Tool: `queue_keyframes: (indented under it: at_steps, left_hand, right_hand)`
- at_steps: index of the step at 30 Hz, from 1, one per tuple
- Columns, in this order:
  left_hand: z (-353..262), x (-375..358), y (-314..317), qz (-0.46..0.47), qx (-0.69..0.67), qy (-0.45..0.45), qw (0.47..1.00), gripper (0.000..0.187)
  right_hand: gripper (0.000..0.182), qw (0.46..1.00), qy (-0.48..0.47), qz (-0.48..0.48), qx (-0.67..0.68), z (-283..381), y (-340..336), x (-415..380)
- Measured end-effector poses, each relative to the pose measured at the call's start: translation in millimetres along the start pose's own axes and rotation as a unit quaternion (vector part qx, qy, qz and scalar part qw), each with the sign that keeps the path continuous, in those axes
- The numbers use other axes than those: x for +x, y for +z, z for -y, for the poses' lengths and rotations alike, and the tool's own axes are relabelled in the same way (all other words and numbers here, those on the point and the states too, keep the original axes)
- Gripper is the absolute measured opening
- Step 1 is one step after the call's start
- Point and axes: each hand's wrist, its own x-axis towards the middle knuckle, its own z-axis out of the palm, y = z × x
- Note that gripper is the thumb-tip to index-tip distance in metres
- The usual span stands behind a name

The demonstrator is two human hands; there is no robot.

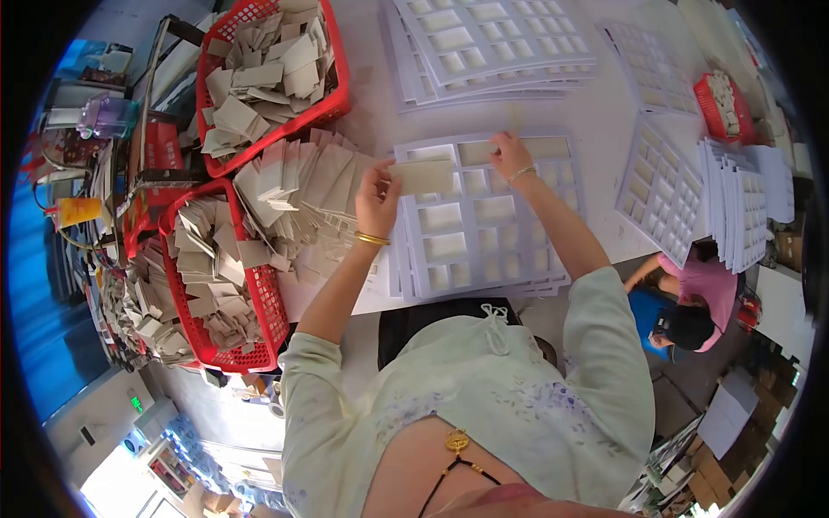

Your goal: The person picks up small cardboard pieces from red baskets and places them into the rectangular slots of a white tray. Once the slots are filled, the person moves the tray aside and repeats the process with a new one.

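Note:
A stack of white panels with rectangular openings [471,207] lies in front of me on the table. My left hand [377,195] is closed on a beige cardboard piece [425,177], pinching its left end over the panel's upper left openings. At the panel's top edge, my right hand [511,157] rests beside a wide opening, thumb and fingers slightly apart. I make out nothing held in it. Loose cardboard pieces [298,177] lie heaped to the left of my left hand.
Two red baskets, an upper one [341,86] and a lower one [275,315], hold cardboard pieces at left. More panels [492,43] are stacked at the back, others [661,186] at right. A small red basket [708,108] stands far right. A person in pink [704,298] sits beyond the table's right edge.

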Motion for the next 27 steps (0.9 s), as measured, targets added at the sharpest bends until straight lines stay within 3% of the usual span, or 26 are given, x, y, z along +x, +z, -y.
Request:
queue_keyframes:
  at_steps: [2, 4, 7, 10, 13, 16, 18, 20, 23, 25, 27]
  left_hand:
    - [-6, -3, 9, 0.02, 0.02, -0.002, 1.0, 0.031]
    - [-10, -6, 19, 0.054, 0.011, -0.001, 0.998, 0.031]
    - [-15, -9, 35, 0.077, -0.032, 0.018, 0.996, 0.029]
    - [-23, -11, 44, 0.101, -0.062, 0.013, 0.993, 0.028]
    - [-24, -13, 49, 0.135, -0.076, 0.006, 0.988, 0.029]
    - [-22, -14, 52, 0.104, -0.095, 0.017, 0.99, 0.028]
    - [-21, -15, 49, 0.107, -0.091, -0.001, 0.99, 0.027]
    - [-21, -18, 47, 0.116, -0.084, -0.009, 0.99, 0.027]
    - [-27, -25, 55, 0.156, -0.073, -0.006, 0.985, 0.026]
    - [-37, -31, 68, 0.214, -0.063, 0.002, 0.975, 0.025]
    - [-45, -38, 81, 0.259, -0.118, -0.021, 0.959, 0.026]
  right_hand:
    - [0.018, 0.987, -0.019, 0.036, 0.156, 36, -24, -3]
    - [0.019, 0.938, -0.015, 0.068, 0.34, 78, -43, -12]
    - [0.019, 0.957, -0.15, 0.076, 0.236, 97, -66, -21]
    - [0.016, 0.951, -0.063, 0.13, 0.272, 93, -75, -31]
    - [0.019, 0.949, 0.039, -0.003, 0.313, 82, -63, -48]
    - [0.026, 0.871, 0.222, -0.087, 0.429, 52, -77, -63]
    - [0.029, 0.903, 0.222, -0.023, 0.368, 32, -100, -92]
    - [0.024, 0.939, 0.227, 0.114, 0.234, 20, -122, -125]
    - [0.017, 0.951, 0.173, 0.065, 0.249, 3, -116, -172]
    - [0.014, 0.945, 0.15, -0.02, 0.29, 60, -135, -154]
    - [0.011, 0.948, 0.11, -0.045, 0.294, 90, -138, -144]
